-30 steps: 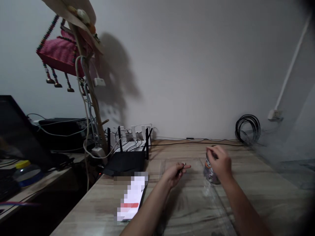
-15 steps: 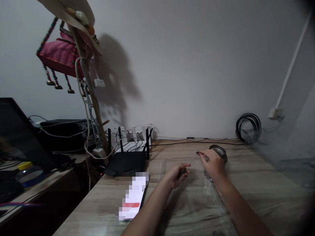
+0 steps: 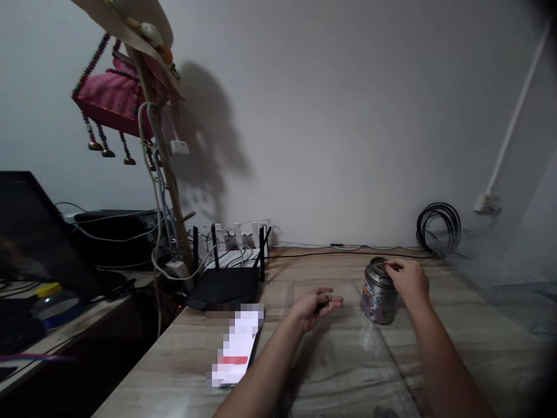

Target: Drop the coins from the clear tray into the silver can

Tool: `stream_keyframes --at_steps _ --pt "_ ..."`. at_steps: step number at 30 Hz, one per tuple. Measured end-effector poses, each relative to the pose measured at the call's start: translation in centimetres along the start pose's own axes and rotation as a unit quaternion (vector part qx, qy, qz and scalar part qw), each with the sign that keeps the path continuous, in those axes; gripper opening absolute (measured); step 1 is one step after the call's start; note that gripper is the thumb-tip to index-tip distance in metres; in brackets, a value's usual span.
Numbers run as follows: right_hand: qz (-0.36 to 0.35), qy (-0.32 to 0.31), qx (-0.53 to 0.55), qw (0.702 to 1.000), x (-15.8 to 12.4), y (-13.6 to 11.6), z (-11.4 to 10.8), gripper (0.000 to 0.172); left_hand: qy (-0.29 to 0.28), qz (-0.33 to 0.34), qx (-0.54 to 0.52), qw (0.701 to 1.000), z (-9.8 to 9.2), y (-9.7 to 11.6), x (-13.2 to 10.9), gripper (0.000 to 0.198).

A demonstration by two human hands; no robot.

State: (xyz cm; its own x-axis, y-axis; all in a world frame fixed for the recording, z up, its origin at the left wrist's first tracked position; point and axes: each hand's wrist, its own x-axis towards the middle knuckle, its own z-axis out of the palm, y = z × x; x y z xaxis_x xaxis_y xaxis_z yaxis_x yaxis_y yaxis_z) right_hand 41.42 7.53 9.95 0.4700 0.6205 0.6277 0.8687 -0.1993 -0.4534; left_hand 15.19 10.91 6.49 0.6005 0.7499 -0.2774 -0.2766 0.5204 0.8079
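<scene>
A metal can-shaped money box with a cartoon print stands upright on the table. My right hand is at its top, thumb and finger pinched together on what looks like a coin at the lid; the fingers partly hide the coin. To the left, my left hand is turned palm up with its fingers partly stretched, holding a small round coin. Beneath the hands lies a clear plastic sheet or tray. Grey round pieces, probably coins, show at the bottom edge.
A phone with a lit, blurred screen lies left of my left forearm. Behind it stand a black router and white devices with cables. Coiled black cable rests against the wall. A monitor and yellow-capped bottle are far left.
My right hand has moved right, from in front of the money box to its lid, uncovering the printed side. My left hand's fingers have opened a little. The view has shifted slightly.
</scene>
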Motion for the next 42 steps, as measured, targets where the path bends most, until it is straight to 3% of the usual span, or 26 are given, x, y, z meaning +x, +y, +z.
stream_keyframes --at_steps 3,6,8,11,13,19,23,26,30,32,35,38,40,42 --pt "-0.054 0.047 0.017 0.997 -0.4 -0.9 -0.5 0.026 -0.002 0.033 0.057 0.998 0.0 -0.2 0.2 0.039" --pt "-0.130 0.102 0.102 0.981 -2.0 -3.4 -0.5 0.027 0.017 0.055 0.119 0.991 0.0 -0.3 0.1 0.045" --pt "-0.178 0.038 0.167 0.969 -3.8 -5.6 0.2 0.026 0.017 0.052 0.148 0.987 0.1 -0.3 0.1 0.049" --pt "-0.244 -0.142 0.201 0.938 -6.5 -8.4 2.1 0.022 0.010 0.050 0.152 0.987 0.1 -0.2 0.1 0.048" --pt "-0.260 -0.227 0.204 0.916 -7.6 -9.2 3.2 0.021 0.014 0.045 0.138 0.989 0.1 -0.3 0.2 0.040" --pt "-0.211 -0.302 0.224 0.902 -7.8 -8.3 3.8 0.014 -0.031 -0.047 0.122 0.991 0.4 -0.6 0.2 0.027" --pt "-0.201 -0.343 0.258 0.881 -7.8 -8.5 3.3 0.013 -0.012 -0.057 0.091 0.994 0.4 -0.6 0.4 0.020" --pt "-0.207 -0.270 0.250 0.907 -6.9 -8.4 2.3 0.016 -0.004 -0.040 0.080 0.996 0.2 -0.4 0.5 0.024" --pt "-0.197 0.022 0.182 0.963 -3.8 -5.8 0.2 0.020 0.015 -0.010 0.077 0.997 0.1 0.1 0.2 0.038" --pt "-0.151 0.097 0.133 0.975 -2.1 -3.6 -0.3 0.022 0.026 0.002 0.088 0.996 0.2 0.2 0.0 0.043" --pt "-0.087 0.067 0.091 0.990 -0.3 -0.5 0.2 0.023 0.039 0.018 0.108 0.993 0.4 0.3 -0.3 0.047" --pt "-0.068 0.018 0.083 0.994 0.2 0.8 1.0 0.023 0.053 0.023 0.104 0.993 0.6 0.3 -0.4 0.045" --pt "-0.077 0.037 0.064 0.994 0.0 0.5 1.0 0.024 0.056 0.025 0.088 0.994 0.6 0.4 -0.5 0.036" --pt "-0.091 0.099 0.045 0.990 -0.5 -0.5 0.7 0.026 0.057 0.025 0.073 0.995 0.6 0.4 -0.5 0.030"
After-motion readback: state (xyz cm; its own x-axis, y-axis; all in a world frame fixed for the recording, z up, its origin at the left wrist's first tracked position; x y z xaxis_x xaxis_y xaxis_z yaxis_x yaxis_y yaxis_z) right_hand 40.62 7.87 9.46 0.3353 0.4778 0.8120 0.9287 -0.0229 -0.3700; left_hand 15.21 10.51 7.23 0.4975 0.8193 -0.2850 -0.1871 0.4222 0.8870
